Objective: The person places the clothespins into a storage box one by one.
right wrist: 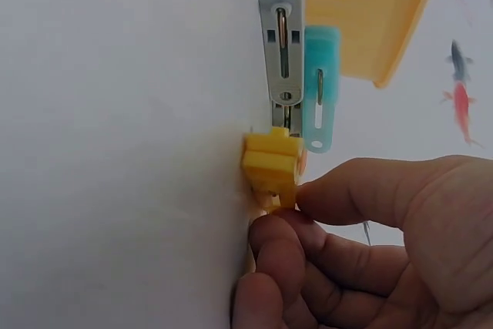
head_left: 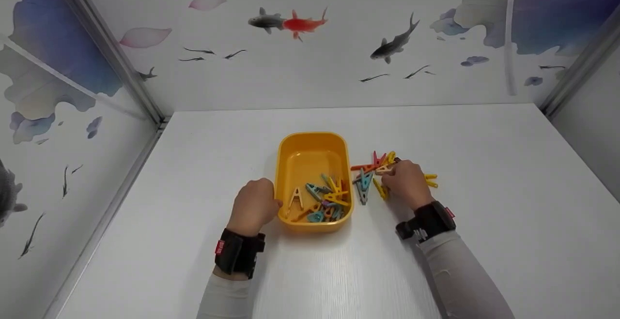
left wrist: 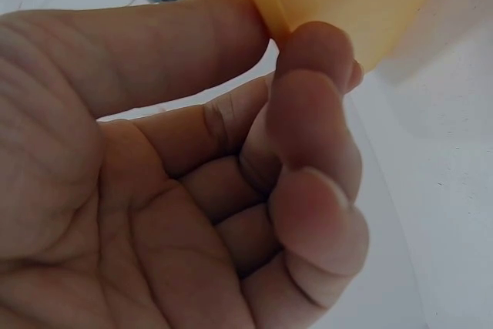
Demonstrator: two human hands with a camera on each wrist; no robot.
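My left hand [head_left: 254,206] grips the left rim of a yellow plastic box [head_left: 305,137], thumb on one side of the wall and curled fingers on the other, as the left wrist view shows. Several coloured clothespins [head_left: 334,197] lie in the box's near right part. To the right of the box, my right hand [head_left: 407,183] reaches into a loose pile of clothespins. Its thumb and curled fingers close at a yellow clothespin [right wrist: 273,163], which partly hides a peach one behind it. Which clothespin the fingertips pinch I cannot tell.
Beside the box lie a blue clothespin [head_left: 365,179], a grey clothespin [right wrist: 281,28] and a red clothespin [head_left: 379,158]. Another yellow clothespin [head_left: 431,177] shows past the right hand. A fish-patterned wall [head_left: 310,77] stands behind the white table [head_left: 218,140].
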